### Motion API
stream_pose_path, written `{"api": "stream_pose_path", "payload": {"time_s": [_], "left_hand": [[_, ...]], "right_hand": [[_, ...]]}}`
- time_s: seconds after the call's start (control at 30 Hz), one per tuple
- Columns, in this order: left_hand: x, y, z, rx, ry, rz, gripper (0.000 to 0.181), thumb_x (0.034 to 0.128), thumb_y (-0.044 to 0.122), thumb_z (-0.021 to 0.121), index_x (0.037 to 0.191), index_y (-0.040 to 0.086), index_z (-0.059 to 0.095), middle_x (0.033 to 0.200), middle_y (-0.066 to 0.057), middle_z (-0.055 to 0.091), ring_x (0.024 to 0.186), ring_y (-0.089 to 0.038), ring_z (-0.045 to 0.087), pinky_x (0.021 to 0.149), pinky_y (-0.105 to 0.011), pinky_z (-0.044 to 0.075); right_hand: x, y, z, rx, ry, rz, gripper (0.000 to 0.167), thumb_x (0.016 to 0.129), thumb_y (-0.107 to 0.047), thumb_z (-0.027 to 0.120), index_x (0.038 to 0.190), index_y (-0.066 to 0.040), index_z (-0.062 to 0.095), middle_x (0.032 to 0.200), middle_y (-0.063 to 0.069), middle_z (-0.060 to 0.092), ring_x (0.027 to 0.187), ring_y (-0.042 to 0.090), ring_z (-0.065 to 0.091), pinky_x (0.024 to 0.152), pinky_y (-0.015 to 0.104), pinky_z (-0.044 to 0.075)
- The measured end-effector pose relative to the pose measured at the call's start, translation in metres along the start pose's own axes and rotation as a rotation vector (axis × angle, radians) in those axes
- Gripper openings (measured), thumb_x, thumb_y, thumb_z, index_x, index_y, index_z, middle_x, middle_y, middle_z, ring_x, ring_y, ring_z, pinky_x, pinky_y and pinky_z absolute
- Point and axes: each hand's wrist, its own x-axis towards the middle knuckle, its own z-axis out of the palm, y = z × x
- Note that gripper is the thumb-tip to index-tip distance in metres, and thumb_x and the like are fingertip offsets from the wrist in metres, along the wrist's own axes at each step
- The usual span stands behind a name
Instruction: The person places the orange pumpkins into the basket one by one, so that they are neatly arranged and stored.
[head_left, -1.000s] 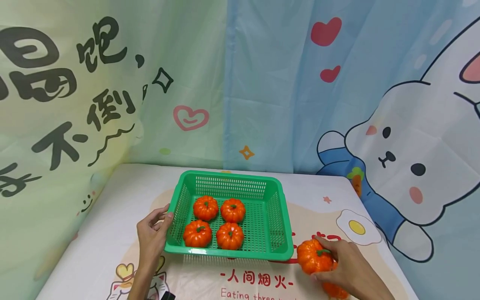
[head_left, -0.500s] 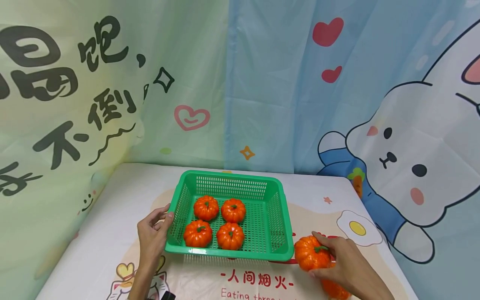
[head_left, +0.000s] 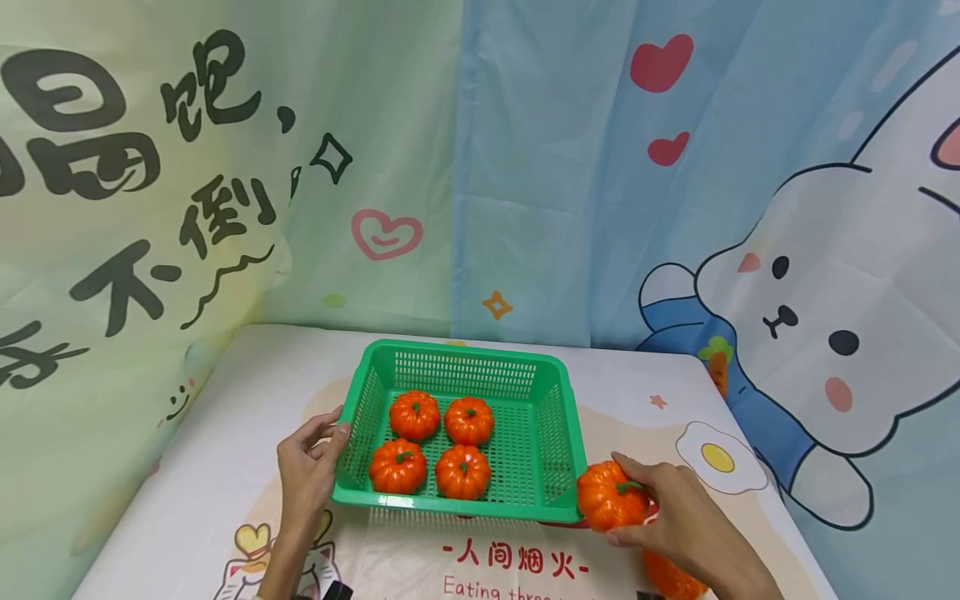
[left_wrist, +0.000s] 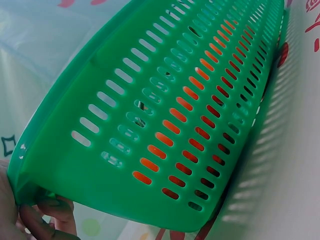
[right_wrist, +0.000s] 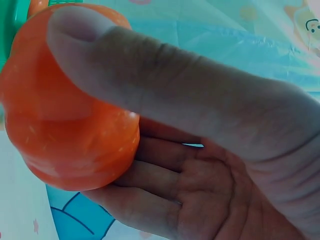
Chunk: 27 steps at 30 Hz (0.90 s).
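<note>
A green plastic basket [head_left: 551,442] with slotted walls stands on the table, and several small orange toy pumpkins [head_left: 463,472] sit in its left half. My left hand [head_left: 309,467] grips the basket's left rim, its fingers curled under the edge in the left wrist view. Beside the basket's front right corner, my right hand [head_left: 686,512] holds another orange pumpkin [head_left: 603,497] between thumb and fingers. In the right wrist view the thumb lies across this pumpkin [right_wrist: 65,135]. One more orange pumpkin [head_left: 671,577] lies below the right hand, partly hidden by it.
A printed cloth [head_left: 390,550] with red lettering and a fried egg picture covers the table. Behind hangs a green and blue curtain [head_left: 525,167] with a white rabbit drawing. A small dark object [head_left: 337,590] shows at the bottom edge near my left forearm.
My right hand has carried its pumpkin left and slightly away from me, up to the basket's right front corner. My left hand and the basket have stayed in place.
</note>
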Motion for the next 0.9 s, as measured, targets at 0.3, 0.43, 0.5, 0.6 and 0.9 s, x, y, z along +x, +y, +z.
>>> {"api": "stream_pose_path", "payload": {"time_s": [0.3,0.43,0.5,0.6,0.9], "left_hand": [[0.0,0.001,0.0,-0.012,-0.001,-0.01,0.032,0.1028,0.009,0.075,0.131,-0.004,0.076,0.104,-0.015,0.078,0.066,-0.008,0.071,0.063,-0.018,0.056],[0.0,0.001,-0.001,-0.011,0.001,-0.006,0.032,0.1026,0.009,0.076,0.131,-0.005,0.076,0.101,-0.012,0.079,0.065,-0.008,0.071,0.062,-0.018,0.055],[0.0,0.001,-0.001,-0.015,0.0,0.0,0.031,0.1025,0.009,0.076,0.131,-0.005,0.076,0.102,-0.012,0.079,0.063,-0.008,0.071,0.061,-0.018,0.054],[0.0,0.001,-0.001,-0.019,-0.001,0.007,0.031,0.1024,0.008,0.076,0.13,-0.005,0.076,0.102,-0.013,0.079,0.06,-0.009,0.071,0.06,-0.018,0.053],[0.0,0.0,0.0,-0.017,0.002,0.014,0.031,0.1022,0.007,0.075,0.13,-0.006,0.076,0.102,-0.019,0.079,0.061,-0.008,0.068,0.058,-0.017,0.051]], "right_hand": [[0.004,-0.011,0.0,0.007,0.018,-0.066,0.099,0.07,-0.037,0.104,0.152,-0.001,0.062,0.124,0.002,0.079,0.102,0.014,0.067,0.094,0.038,0.064],[0.006,-0.015,0.0,0.019,0.013,-0.084,0.099,0.07,-0.038,0.103,0.153,-0.003,0.062,0.121,-0.001,0.079,0.101,0.013,0.064,0.091,0.035,0.063],[0.007,-0.017,0.0,0.027,0.009,-0.106,0.099,0.071,-0.038,0.103,0.153,-0.002,0.061,0.12,-0.003,0.078,0.1,0.013,0.063,0.09,0.032,0.062],[0.009,-0.02,-0.001,0.04,0.008,-0.121,0.098,0.072,-0.038,0.103,0.154,-0.003,0.061,0.118,-0.006,0.078,0.098,0.012,0.062,0.087,0.027,0.06],[0.015,-0.03,0.001,0.01,-0.013,-0.03,0.104,0.07,-0.043,0.102,0.158,-0.008,0.059,0.115,-0.005,0.074,0.109,0.023,0.056,0.097,0.049,0.056]]}}
